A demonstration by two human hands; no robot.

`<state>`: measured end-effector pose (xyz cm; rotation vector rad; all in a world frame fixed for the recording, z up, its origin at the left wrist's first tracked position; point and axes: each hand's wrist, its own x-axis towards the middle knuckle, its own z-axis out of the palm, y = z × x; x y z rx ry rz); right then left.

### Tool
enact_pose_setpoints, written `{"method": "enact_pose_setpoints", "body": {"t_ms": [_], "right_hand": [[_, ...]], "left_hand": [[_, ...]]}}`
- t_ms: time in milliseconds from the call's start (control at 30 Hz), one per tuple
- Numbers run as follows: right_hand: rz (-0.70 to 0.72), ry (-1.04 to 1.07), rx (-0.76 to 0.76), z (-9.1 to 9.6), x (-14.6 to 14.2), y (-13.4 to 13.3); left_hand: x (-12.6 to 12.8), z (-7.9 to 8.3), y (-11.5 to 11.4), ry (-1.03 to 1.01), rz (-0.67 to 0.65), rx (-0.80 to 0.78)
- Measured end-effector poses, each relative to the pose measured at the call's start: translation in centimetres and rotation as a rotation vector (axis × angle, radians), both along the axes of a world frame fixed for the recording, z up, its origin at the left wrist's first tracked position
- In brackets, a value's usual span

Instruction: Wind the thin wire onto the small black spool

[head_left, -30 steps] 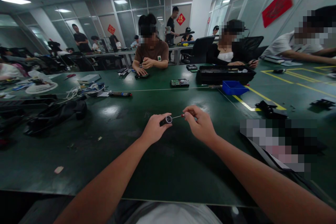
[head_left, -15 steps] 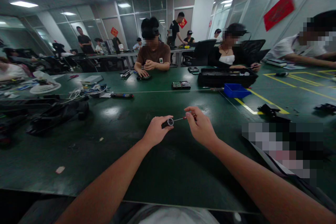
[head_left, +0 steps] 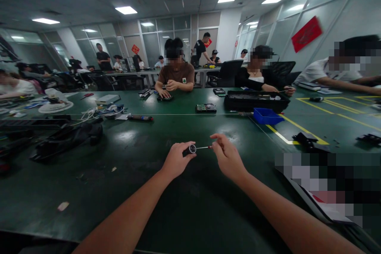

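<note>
Above the middle of the green table, my left hand (head_left: 177,159) is closed around a small dark cylindrical part (head_left: 189,150) with a pale ring at its end. What the part is I cannot make out. My right hand (head_left: 228,154) pinches a screwdriver (head_left: 203,147) by its red handle end, most of the handle hidden by the fingers. The screwdriver's thin metal shaft points left, and its tip meets the ringed side of the part. My right index finger is raised off the handle.
Green table (head_left: 125,190) spreads around my hands. Ahead lie a hard drive (head_left: 206,108), a blue bin (head_left: 268,116), a long black tray (head_left: 256,102) and a pen-like tool (head_left: 139,118). Black parts (head_left: 67,139) lie left, a booklet (head_left: 315,198) right. Co-workers sit across the table.
The whole view has tilted up slightly, so everything sits lower in the picture. Both hands keep their hold; my right fingers have shifted a little on the screwdriver.
</note>
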<state>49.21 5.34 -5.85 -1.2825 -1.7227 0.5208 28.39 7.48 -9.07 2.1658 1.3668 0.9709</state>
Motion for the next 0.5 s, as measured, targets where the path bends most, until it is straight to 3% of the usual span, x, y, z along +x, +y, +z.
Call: {"method": "enact_pose_setpoints", "body": {"t_ms": [200, 500], "right_hand": [[0.001, -0.011, -0.021, 0.0, 0.0, 0.2], [0.028, 0.352, -0.031, -1.0, -0.5, 0.8]], "left_hand": [[-0.1, -0.2, 0.2, 0.001, 0.012, -0.008], [0.2, 0.1, 0.0, 0.043, 0.018, 0.037]]}}
